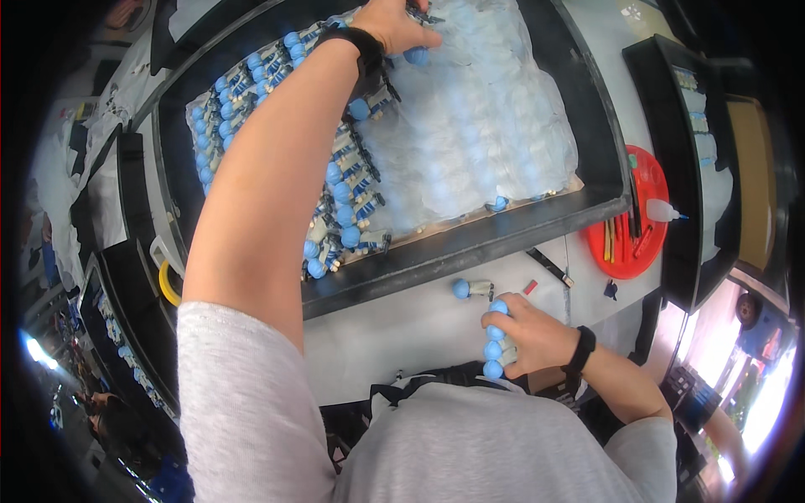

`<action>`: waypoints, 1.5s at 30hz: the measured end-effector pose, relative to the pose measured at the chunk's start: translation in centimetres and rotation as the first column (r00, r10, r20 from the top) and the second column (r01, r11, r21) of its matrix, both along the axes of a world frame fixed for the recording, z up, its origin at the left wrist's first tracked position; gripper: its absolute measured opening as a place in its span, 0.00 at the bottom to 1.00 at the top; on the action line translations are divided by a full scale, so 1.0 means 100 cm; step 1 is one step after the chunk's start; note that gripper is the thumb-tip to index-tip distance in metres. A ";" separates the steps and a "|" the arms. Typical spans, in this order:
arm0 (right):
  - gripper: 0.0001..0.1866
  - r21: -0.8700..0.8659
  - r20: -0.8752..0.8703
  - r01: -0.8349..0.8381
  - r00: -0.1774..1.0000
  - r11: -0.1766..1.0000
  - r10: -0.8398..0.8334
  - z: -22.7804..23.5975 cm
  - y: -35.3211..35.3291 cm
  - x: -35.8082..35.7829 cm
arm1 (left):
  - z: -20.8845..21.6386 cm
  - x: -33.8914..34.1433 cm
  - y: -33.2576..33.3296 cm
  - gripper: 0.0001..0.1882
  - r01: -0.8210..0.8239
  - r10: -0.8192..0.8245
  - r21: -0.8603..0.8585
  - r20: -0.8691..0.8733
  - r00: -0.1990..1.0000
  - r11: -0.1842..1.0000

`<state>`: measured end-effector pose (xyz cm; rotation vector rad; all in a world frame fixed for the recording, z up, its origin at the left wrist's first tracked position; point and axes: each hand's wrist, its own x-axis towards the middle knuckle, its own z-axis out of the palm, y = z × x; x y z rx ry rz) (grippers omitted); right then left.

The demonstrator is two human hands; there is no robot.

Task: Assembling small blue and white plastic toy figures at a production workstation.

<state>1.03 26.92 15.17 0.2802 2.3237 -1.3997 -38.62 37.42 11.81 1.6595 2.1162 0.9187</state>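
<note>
Reaching far over the black tray (470, 222), my left hand (390, 27) has its thumb and fingers closed around a small dark-tipped part of a figurine. A blue round head (417, 55) shows just under the thumb; the rest is hidden by the hand. Rows of blue-headed figurines (345, 193) with pale and dark-blue bodies lie in the tray's left part, partly under my forearm. Close to my body, my right hand (541, 337) grips several figurines (494, 350) in a stack, heads facing left. One loose figurine (471, 289) lies on the table just beyond that hand.
Translucent white sheeting (478, 126) covers the tray's right part, with a lone blue head (498, 204) at its near edge. A red round dish (625, 251) holds tools and a small bottle (662, 210). Another black tray (683, 168) stands at right. A dark stick (549, 267) lies on the table.
</note>
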 end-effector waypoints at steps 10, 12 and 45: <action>0.35 0.404 -0.072 -0.052 0.993 0.913 0.089 -0.040 -0.040 -0.001 | 0.141 0.113 -0.181 0.18 0.212 -0.193 0.235 -0.100 0.976 0.949; 0.37 0.460 -0.069 -0.005 0.997 0.888 0.041 -0.038 -0.039 -0.003 | 0.146 0.149 -0.228 0.18 0.261 -0.259 0.018 -0.085 0.962 0.965; 0.10 0.748 -0.523 0.441 0.852 0.496 0.031 -0.077 0.231 -0.329 | 0.084 0.067 -0.176 0.29 0.093 -0.127 -0.267 -0.112 0.986 0.959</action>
